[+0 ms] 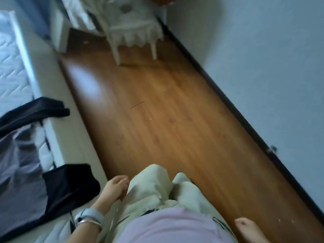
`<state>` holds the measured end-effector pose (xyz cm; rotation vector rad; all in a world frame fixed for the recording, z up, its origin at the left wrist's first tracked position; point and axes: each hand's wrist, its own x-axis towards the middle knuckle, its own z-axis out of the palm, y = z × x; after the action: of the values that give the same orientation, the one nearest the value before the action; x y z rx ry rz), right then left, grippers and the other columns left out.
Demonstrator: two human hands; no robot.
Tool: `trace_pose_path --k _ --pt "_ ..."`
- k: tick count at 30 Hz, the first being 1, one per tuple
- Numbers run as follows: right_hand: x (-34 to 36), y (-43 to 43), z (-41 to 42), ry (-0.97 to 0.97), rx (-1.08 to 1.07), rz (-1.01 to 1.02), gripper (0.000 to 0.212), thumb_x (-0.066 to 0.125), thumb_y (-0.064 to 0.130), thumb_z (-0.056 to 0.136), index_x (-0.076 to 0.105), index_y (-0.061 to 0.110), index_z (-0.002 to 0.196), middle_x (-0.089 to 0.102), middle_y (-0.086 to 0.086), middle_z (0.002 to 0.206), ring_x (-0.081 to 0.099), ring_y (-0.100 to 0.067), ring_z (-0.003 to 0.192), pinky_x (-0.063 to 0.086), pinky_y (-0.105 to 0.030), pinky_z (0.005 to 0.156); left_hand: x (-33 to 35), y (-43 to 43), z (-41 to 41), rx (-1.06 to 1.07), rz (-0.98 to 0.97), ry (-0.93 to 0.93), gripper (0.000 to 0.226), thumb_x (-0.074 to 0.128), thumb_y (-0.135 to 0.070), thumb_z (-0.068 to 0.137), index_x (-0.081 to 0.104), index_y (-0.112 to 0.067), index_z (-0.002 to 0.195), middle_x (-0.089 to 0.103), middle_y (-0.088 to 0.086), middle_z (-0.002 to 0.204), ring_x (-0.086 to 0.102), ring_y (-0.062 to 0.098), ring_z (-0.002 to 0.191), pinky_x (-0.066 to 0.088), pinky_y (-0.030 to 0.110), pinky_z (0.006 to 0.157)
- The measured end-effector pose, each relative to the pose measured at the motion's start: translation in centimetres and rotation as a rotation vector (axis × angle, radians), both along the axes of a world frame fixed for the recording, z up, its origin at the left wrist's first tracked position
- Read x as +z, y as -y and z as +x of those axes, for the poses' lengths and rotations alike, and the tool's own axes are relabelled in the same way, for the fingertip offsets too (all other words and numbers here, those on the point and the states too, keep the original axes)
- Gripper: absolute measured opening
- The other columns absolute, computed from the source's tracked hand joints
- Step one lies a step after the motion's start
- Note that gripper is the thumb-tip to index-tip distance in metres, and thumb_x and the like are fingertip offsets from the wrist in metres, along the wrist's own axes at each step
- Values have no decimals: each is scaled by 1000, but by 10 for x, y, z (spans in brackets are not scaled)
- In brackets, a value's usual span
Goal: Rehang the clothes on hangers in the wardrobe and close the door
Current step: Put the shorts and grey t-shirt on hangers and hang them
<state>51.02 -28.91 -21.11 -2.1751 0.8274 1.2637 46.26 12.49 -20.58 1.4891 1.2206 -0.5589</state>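
Looking down over a wooden floor [166, 128], the view smeared by blur. Low on the left: left hand [114, 188] hanging against the pale trousers [149, 186], fingers [122, 179] slack and loosely curled, gripping nothing. Behind those fingers, on the wrist: a pale blue watch [91, 213] and a thin silver bangle [89, 222]. Low on the right: right hand [249, 228], partly cut off by the frame edge, fingers loosely bent, nothing in them, apart from the trousers.

Just left of the left fingers, draped over the edge of the bed [70, 137]: a black garment [70, 186]. Further left of it: a grey garment [17, 155], crumpled on the white quilted mattress [12, 76]. Ahead of that, well clear of the fingers: a second black piece [35, 109]. Cannot tell whether separate clothes or parts of one. Untouched by either hand.

Far ahead of both sets of fingers: a white chair [133, 32] with a lace-edged cover. Right of the right fingers: a dark skirting board [228, 102] under a pale wall [263, 58].
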Motion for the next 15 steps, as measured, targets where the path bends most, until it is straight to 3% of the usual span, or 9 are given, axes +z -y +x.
trace_pose_path --k 3,6,7,8,10,11,13,15 --pt "-11 -30 80 -62 129 18 20 47 16 92 60 9 79 63 -8 70 59 -26 67 39 -26 59 14 -14 8 128 34 21 18 45 -18 95 58 -17 109 64 2 102 58 17 97 42 28 81" --pt "-27 -88 163 -5 297 48 17 47 17 92 61 13 82 63 -3 65 55 -19 56 36 -24 53 6 -33 1 313 64 -82 20 46 -11 95 60 -6 109 63 11 100 56 19 85 47 33 87" --pt "-31 -113 190 24 350 65 16 47 16 92 60 14 83 62 -2 65 55 -18 56 35 -24 54 5 -37 1 379 51 -121 17 46 -7 94 61 -3 100 63 13 90 56 19 74 51 30 80" --pt "-34 -140 216 45 385 92 15 46 15 92 60 14 85 62 -2 65 55 -18 57 35 -24 53 1 -43 0 423 31 -141 16 46 -3 94 60 0 87 60 14 79 56 17 59 53 23 64" --pt "-36 -200 262 79 426 136 14 45 12 93 59 12 89 61 -2 67 55 -17 58 35 -23 53 -8 -62 4 468 35 -168 29 44 8 91 55 0 65 52 11 66 52 10 33 40 10 34" --pt "-34 -231 281 94 454 151 14 45 12 93 58 12 92 61 -2 68 56 -16 59 36 -22 53 -9 -72 8 504 3 -180 31 43 10 91 54 0 63 51 11 65 51 7 30 36 8 30" --pt "-27 -296 315 127 505 185 14 45 12 93 58 11 96 61 -1 70 57 -15 60 36 -22 53 -11 -99 23 586 -95 -183 23 46 6 89 56 1 69 54 13 69 55 13 48 40 9 34" --pt "-16 -358 344 122 593 229 13 45 11 93 57 10 98 61 -2 72 56 -13 60 37 -18 49 -10 -133 49 619 -149 -160 19 48 4 88 56 -1 71 54 14 71 48 16 55 42 15 39"
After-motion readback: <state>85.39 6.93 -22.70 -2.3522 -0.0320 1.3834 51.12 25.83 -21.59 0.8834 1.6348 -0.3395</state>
